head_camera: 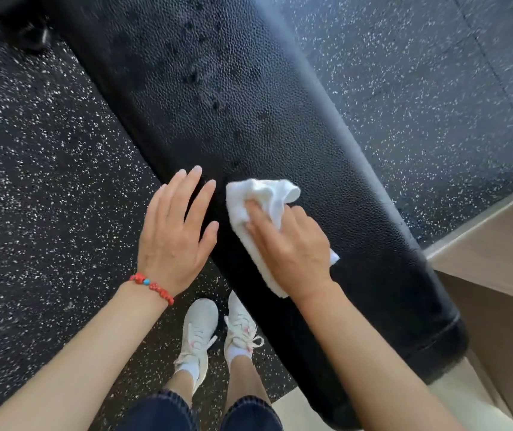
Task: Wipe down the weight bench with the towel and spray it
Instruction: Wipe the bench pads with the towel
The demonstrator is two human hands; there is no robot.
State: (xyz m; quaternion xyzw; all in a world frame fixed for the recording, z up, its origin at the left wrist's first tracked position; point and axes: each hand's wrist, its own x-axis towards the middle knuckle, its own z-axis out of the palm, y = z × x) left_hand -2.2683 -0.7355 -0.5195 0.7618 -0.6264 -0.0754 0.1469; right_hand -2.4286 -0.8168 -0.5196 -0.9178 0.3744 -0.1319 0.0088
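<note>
The black padded weight bench [224, 98] runs diagonally from the upper left to the lower right, with wet spray spots along its middle. A crumpled white towel [259, 200] lies on the pad near its left edge. My right hand [292, 247] presses down on the towel and grips it. My left hand [177, 231] is flat and spread, fingers apart, at the bench's left edge beside the towel, holding nothing. No spray bottle is in view.
Black speckled rubber floor [40, 181] surrounds the bench on both sides. My white sneakers [217, 331] stand close against the bench's near side. A wooden surface with a metal edge [497, 237] sits at the right, by the bench's end.
</note>
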